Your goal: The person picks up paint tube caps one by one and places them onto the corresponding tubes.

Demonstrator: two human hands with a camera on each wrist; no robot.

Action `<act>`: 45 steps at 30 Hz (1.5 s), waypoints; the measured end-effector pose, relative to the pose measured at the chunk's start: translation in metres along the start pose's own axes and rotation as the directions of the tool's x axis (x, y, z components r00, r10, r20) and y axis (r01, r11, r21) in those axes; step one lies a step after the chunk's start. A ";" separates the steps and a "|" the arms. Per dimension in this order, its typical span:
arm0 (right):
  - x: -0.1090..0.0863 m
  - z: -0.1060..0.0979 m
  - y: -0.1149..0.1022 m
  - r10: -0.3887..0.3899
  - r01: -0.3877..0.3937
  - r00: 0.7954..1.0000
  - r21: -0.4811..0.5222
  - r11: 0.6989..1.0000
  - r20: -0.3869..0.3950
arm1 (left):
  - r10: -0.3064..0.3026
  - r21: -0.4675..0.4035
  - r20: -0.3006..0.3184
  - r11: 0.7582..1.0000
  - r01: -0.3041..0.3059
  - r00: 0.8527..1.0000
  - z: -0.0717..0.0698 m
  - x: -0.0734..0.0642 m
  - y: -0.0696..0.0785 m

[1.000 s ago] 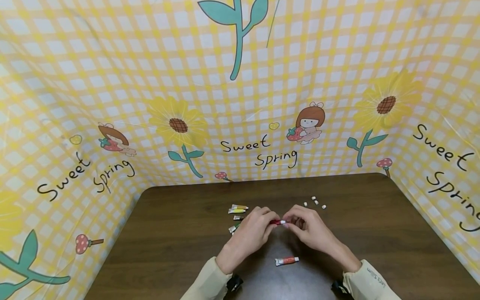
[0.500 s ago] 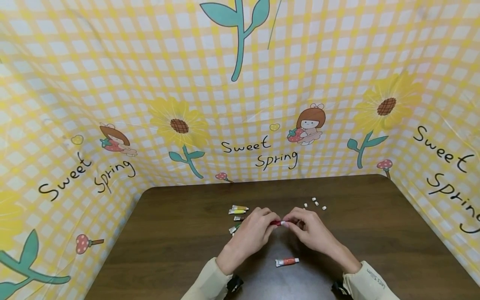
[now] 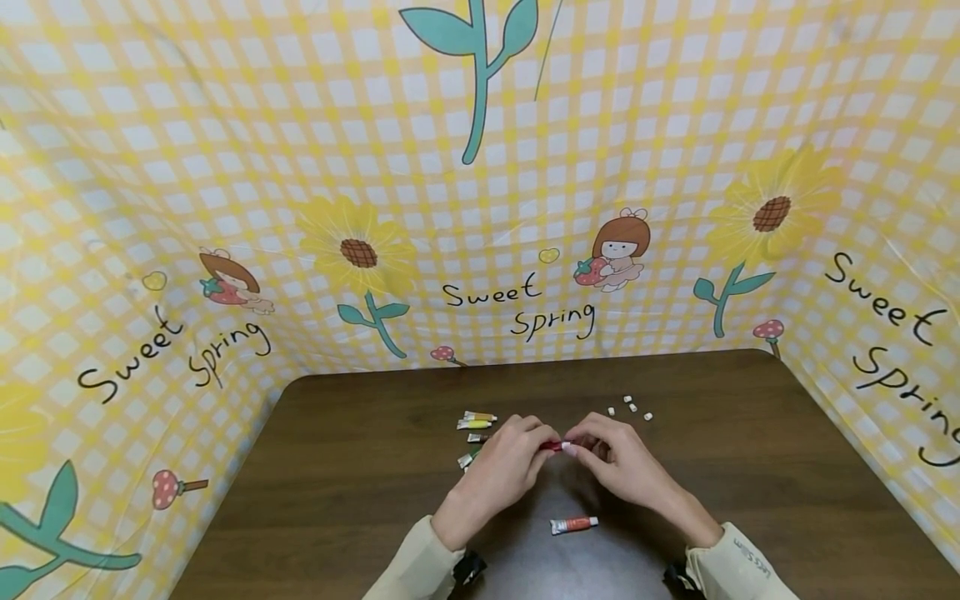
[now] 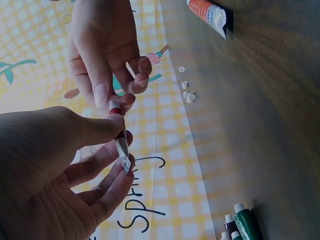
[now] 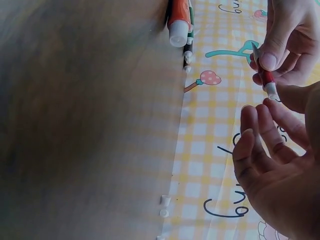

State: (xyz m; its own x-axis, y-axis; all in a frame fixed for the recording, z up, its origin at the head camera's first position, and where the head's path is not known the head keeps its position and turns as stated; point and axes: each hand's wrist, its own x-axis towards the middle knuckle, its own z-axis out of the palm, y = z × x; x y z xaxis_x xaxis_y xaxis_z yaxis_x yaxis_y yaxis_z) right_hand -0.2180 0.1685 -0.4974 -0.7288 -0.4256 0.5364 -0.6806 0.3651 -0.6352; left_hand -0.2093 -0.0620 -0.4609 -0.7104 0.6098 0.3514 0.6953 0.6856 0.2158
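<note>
In the head view my left hand (image 3: 501, 465) pinches a small red paint tube (image 3: 551, 446) between thumb and fingers, above the table. Its silver crimped end (image 4: 125, 159) points back toward the left palm in the left wrist view. At the other end is a white cap (image 5: 271, 90), which the thumb and index finger of my right hand (image 3: 628, 458) pinch. The remaining right fingers are loosely bent, away from the tube. An orange-red paint tube (image 3: 573, 525) lies on the table, nearer my body than both hands.
Left of the hands lie several more paint tubes, among them a yellow one (image 3: 474, 424), a dark one (image 3: 477, 437) and a green one (image 4: 246, 222), partly hidden. Several loose white caps (image 3: 632, 407) are scattered behind the right hand. A checked cloth (image 3: 480, 208) hangs around the wooden table (image 3: 337, 500).
My right fingertips have shifted slightly left onto the white cap and now cover more of it. The left hand and the tubes on the table have stayed put.
</note>
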 end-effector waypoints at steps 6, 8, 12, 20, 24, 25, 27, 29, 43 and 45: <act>0.000 0.000 -0.001 -0.039 0.039 0.999 0.001 0.999 -0.031 | -0.014 -0.019 0.001 1.000 0.014 1.000 -0.001 0.001 0.000; 0.000 0.000 0.000 -0.043 0.043 0.998 0.004 0.999 -0.038 | -0.015 -0.022 0.002 1.000 0.015 1.000 -0.002 0.001 0.000; 0.000 0.000 0.000 -0.055 0.056 0.997 0.011 0.998 -0.045 | -0.013 -0.019 0.002 1.000 0.013 1.000 -0.001 0.001 0.000; 0.000 0.001 -0.004 -0.071 0.073 0.996 0.023 0.997 -0.057 | -0.015 -0.022 0.011 1.000 0.015 1.000 0.000 0.000 0.000; 0.000 0.000 -0.004 -0.067 0.068 0.996 0.022 0.997 -0.055 | -0.014 -0.023 0.009 1.000 0.014 1.000 -0.001 0.000 0.000; 0.000 0.000 -0.004 -0.064 0.065 0.997 0.019 0.998 -0.053 | -0.014 -0.022 0.007 1.000 0.014 1.000 -0.001 0.000 0.000; 0.000 0.000 -0.003 -0.058 0.058 0.997 0.011 0.998 -0.047 | -0.012 -0.019 0.004 1.000 0.012 1.000 -0.001 0.000 0.000; -0.001 0.001 -0.001 -0.055 0.055 0.998 0.002 0.998 -0.041 | -0.011 -0.016 0.002 1.000 0.011 1.000 -0.001 0.000 0.001; -0.001 0.001 0.000 -0.035 0.035 0.999 -0.013 0.999 -0.029 | -0.010 -0.022 0.006 1.000 0.010 1.000 0.000 0.001 0.001; -0.001 0.001 0.001 -0.029 0.028 0.999 -0.012 1.000 -0.023 | -0.009 -0.023 0.005 1.000 0.010 1.000 0.000 0.001 0.001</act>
State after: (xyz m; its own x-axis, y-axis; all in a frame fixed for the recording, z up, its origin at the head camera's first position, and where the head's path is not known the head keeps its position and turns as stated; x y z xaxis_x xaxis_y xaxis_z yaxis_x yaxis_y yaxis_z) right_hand -0.2181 0.1681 -0.4988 -0.7106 -0.4164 0.5672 -0.7019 0.3629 -0.6129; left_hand -0.2090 -0.0610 -0.4605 -0.7175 0.6055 0.3445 0.6908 0.6822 0.2396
